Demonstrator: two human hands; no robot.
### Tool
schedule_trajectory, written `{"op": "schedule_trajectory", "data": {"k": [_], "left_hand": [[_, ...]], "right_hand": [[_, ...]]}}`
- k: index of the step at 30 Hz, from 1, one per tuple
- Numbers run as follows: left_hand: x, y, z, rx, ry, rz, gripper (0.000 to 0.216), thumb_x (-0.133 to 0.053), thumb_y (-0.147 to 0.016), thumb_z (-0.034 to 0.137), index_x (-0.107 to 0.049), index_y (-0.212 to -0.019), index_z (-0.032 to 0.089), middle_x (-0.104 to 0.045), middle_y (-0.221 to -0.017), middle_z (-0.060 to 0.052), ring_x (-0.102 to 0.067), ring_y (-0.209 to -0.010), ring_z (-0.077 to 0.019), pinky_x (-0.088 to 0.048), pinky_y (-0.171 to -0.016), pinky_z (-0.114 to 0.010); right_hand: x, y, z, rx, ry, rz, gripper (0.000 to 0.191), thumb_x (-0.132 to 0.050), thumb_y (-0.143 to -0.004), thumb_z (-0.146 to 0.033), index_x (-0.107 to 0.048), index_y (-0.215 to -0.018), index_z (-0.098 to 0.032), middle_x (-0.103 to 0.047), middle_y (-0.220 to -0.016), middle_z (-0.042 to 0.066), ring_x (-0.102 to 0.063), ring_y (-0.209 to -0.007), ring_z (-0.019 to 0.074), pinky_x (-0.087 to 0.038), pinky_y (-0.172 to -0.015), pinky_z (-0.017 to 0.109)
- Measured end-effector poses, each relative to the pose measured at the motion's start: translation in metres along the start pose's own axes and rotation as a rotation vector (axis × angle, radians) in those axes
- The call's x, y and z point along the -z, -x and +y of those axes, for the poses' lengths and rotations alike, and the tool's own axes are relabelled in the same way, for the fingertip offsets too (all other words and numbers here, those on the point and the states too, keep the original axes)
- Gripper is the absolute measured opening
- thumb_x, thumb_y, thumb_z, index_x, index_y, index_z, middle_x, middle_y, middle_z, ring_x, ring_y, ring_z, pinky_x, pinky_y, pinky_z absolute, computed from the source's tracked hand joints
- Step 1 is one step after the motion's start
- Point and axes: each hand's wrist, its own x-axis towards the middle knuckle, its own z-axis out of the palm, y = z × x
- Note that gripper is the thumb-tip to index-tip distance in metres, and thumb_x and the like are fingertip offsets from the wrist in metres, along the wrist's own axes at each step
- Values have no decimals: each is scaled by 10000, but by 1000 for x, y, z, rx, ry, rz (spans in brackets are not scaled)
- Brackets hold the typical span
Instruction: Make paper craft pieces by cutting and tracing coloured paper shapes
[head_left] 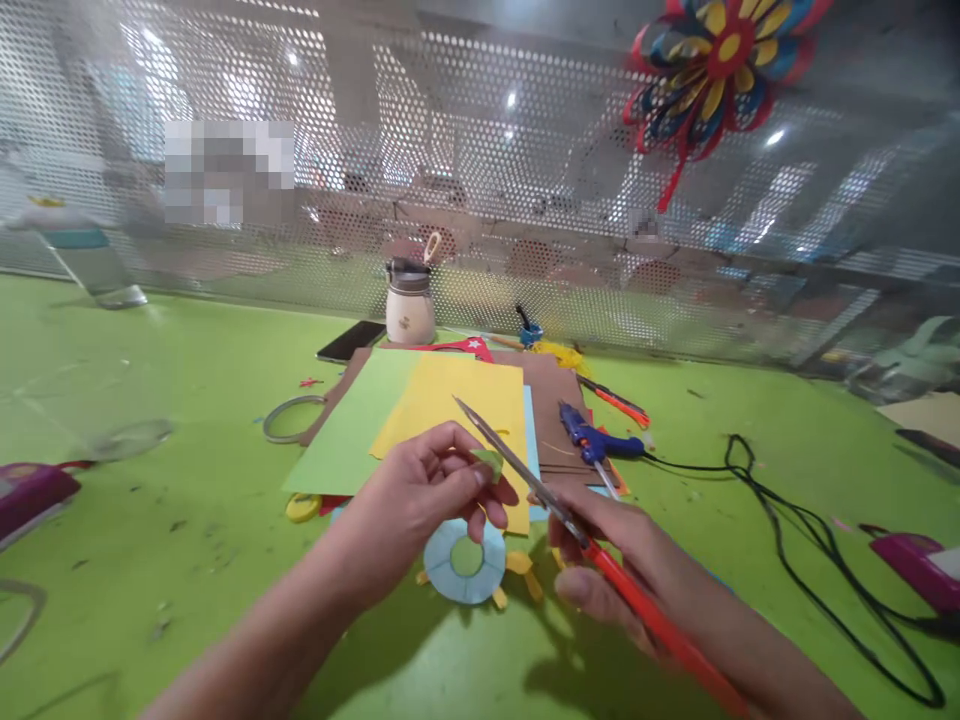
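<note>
A light blue paper ring point(446, 575) has been cut out and laid at lower centre, with orange-yellow paper tabs point(520, 563) lying about its edge; whether they are glued cannot be told. A small green paper piece point(491, 462), at the centre of the frame, is pinched between the left hand's point(420, 490) thumb and fingers. Red-handled scissors point(611, 570) are gripped by the right hand's point(615, 535) curled fingers, the blades seemingly closed beside the piece. Trimming is judged unfinished. Behind the hands, a green sheet point(345, 430) is overlapped by a yellow sheet point(465, 390), itself partly covered by the left hand. At right of centre, a blue glue gun point(592, 440) is set near the scissors, its black cord point(776, 500) tangled towards lower right; the blades' path seems unobstructed.
</note>
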Motion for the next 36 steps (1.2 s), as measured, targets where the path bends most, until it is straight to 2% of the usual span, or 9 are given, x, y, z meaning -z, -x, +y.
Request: {"op": "schedule_trajectory", "data": {"k": [6, 12, 20, 25, 32, 36], "left_hand": [[-2, 1, 0, -13, 56, 14, 149, -605, -883, 255, -547, -801, 145, -674, -686, -10, -580, -581, -82, -460, -542, -190], [-4, 1, -1, -9, 60, 66, 153, -624, -866, 244, -556, -776, 140, -687, -699, -26, -588, -586, -88, -456, -535, -193], [-4, 1, -1, 46, 103, 100, 151, -646, -847, 234, -566, -767, 134, -698, -691, -40, -590, -566, -86, -452, -513, -182], [-5, 2, 0, 51, 129, 95, 159, -635, -851, 231, -558, -757, 129, -710, -716, -69, -624, -579, -112, -480, -501, -194], [-4, 1, -1, 48, 125, 78, 154, -624, -863, 234, -553, -776, 130, -714, -798, -79, -680, -663, -153, -512, -509, -212], [-3, 0, -2, 37, 123, 82, 150, -630, -861, 235, -565, -777, 129, -701, -762, -55, -661, -641, -127, -506, -532, -204]], "right_hand": [[5, 6, -3, 57, 16, -51, 404, -575, -885, -499, -551, -1158, -203, -576, -895, 28, -512, -766, 166, -438, -680, 242], [-2, 2, 3, 73, 39, -52, 455, -496, -885, -601, -557, -1089, -200, -533, -807, 10, -458, -684, 150, -389, -595, 239], [-4, 1, 8, 21, -25, -87, 522, -420, -868, -691, -533, -960, -189, -482, -753, 4, -406, -626, 138, -337, -548, 257], [-5, 1, 6, 4, -76, -108, 546, -403, -863, -709, -532, -993, -195, -522, -788, 23, -449, -650, 151, -360, -565, 269], [-9, 2, 5, 3, -146, -25, 518, -405, -853, -716, -551, -942, -227, -544, -766, 36, -471, -622, 174, -355, -535, 301], [-8, 3, 1, 8, -94, -56, 524, -402, -859, -714, -570, -934, -223, -554, -765, 41, -483, -645, 182, -369, -561, 312]]}}
